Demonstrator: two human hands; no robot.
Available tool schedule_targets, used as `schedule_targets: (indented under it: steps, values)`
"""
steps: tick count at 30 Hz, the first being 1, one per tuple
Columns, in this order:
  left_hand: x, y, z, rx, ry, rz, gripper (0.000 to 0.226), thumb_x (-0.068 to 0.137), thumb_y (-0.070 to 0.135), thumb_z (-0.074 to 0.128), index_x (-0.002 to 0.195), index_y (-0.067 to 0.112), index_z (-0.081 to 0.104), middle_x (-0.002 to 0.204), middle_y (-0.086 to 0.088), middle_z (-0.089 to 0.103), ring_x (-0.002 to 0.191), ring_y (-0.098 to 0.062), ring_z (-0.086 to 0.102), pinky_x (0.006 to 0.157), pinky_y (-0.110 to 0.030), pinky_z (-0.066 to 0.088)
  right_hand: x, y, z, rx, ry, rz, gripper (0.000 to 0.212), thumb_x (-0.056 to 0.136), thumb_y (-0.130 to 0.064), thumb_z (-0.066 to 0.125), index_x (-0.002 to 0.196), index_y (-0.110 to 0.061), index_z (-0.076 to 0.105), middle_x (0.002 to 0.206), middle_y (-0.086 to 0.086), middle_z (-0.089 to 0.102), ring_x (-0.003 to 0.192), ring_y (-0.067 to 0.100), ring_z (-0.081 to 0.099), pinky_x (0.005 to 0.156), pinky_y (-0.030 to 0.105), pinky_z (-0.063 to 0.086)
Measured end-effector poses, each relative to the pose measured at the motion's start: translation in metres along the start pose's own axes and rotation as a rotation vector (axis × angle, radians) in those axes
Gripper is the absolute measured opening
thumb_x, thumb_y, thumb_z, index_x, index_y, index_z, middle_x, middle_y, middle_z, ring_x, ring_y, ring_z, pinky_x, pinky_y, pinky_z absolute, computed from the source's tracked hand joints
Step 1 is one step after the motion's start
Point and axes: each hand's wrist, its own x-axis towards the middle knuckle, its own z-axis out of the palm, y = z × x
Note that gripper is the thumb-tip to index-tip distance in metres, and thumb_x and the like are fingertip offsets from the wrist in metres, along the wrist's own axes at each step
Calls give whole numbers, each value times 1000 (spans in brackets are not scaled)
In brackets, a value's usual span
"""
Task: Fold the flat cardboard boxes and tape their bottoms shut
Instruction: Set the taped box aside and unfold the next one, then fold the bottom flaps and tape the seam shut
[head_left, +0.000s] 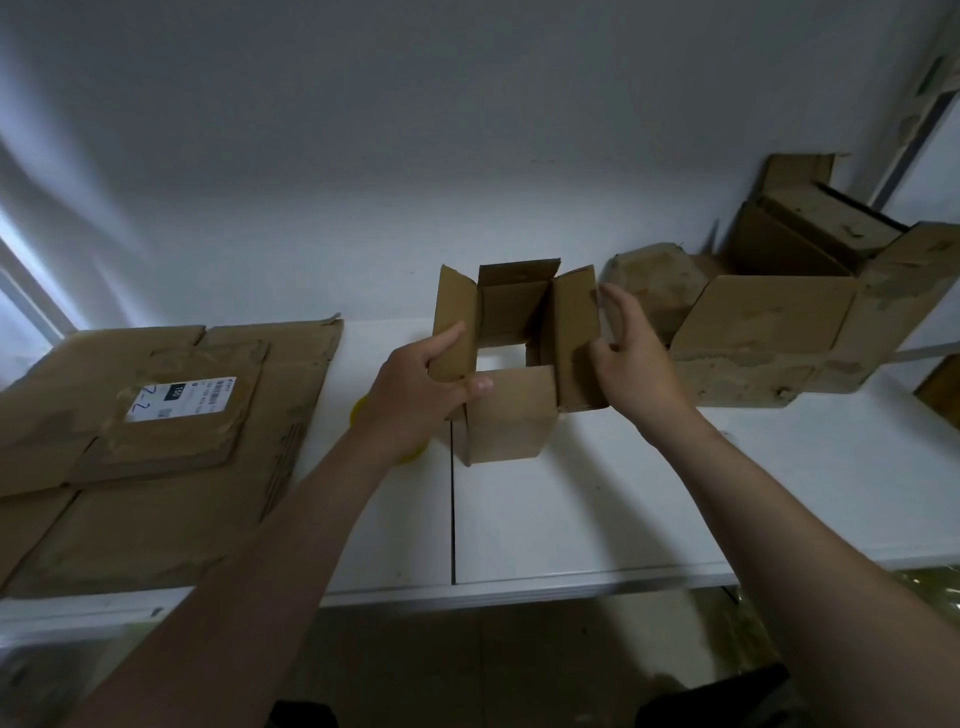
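Box (511, 415), small, brown cardboard, stands near the middle of the white table (597, 493), just right of the tabletop seam (453, 509). Top flaps are up. The table shows white through the box, so its bottom is not closed.

Left hand (431, 384) grips the left flap: fingers curl round its outer face, thumb presses the front corner. Right hand (634, 353) is at the right flap, fingers spread and nearly straight along its outer side. Thumb touches the flap's edge; whether it pinches, cannot tell.

Edges and room: bare tabletop runs from the box to the near edge. Flat cardboard (156, 493) fills the left end and overhangs the front edge, a white label (182, 397) on top. Larger boxes (763, 332) crowd the right rear, near the right hand.

Hidden or unclear: a yellow object (361, 410) is mostly covered by the left wrist, kind not readable. A rounded brown shape (654, 280) behind the right hand is blurred. Label print is illegible. The rightmost of the larger boxes is cut off by the frame.
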Motion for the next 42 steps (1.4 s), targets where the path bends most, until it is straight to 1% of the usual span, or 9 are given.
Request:
schedule_targets:
  steps: [11,16,20,27,30,32,34,38,42]
  values:
    - [-23,14,13,188,99,67,71,86,25,79,147,41,47,143,2,57,126,-16,57,99,-22,42,-8,-20,-11,-263,-57,-148,97,90,-14,59,155,-55,0,69,1,57,54,24,57,52,36,51]
    - [-28,13,14,156,168,32,65,85,25,80,142,41,53,124,-1,71,85,-12,67,83,-19,48,-6,-20,-3,-451,-53,-212,69,90,-19,55,149,-50,37,83,1,67,69,25,59,71,38,54]
    - [-26,7,19,346,278,74,64,87,28,79,144,37,51,123,2,71,104,-16,68,94,-25,47,-11,-25,6,-558,-81,-266,60,92,-19,51,147,-43,46,66,-5,51,75,29,56,67,36,46]
    - [-17,5,26,424,319,175,68,85,24,81,146,28,51,118,-2,73,102,-23,70,95,-41,56,-27,-30,28,-549,64,-328,89,93,-6,46,159,-10,-15,57,-1,46,44,17,40,43,29,18]
    - [-15,5,24,424,298,156,70,85,25,81,148,29,48,121,-3,72,105,-25,69,96,-42,55,-26,-25,32,-445,18,-298,81,100,-16,45,160,-14,-10,72,3,56,56,26,53,49,32,27]
    - [-14,4,22,407,284,145,71,86,26,80,148,27,47,125,-3,70,109,-26,68,98,-43,54,-25,-24,33,-389,-43,-302,78,104,-28,45,160,-26,-9,119,12,64,83,36,63,63,37,41]
    - [-14,4,21,396,276,139,71,86,26,80,149,26,46,128,-3,69,111,-26,67,99,-43,54,-24,-23,34,-320,-125,-304,77,105,-35,44,158,-40,-12,159,3,37,112,39,61,83,44,49]
    - [-14,2,20,401,286,121,70,86,30,79,149,26,47,131,-1,67,115,-24,66,102,-40,52,-21,-21,37,-265,-233,-294,80,105,-35,43,152,-51,-20,170,1,4,145,38,34,107,55,41]
    - [-15,5,22,395,264,158,65,88,31,77,148,29,50,127,-1,70,114,-23,65,99,-38,52,-20,-17,43,-402,-336,-167,70,107,-43,35,157,-42,-14,165,16,-23,121,51,54,94,42,42]
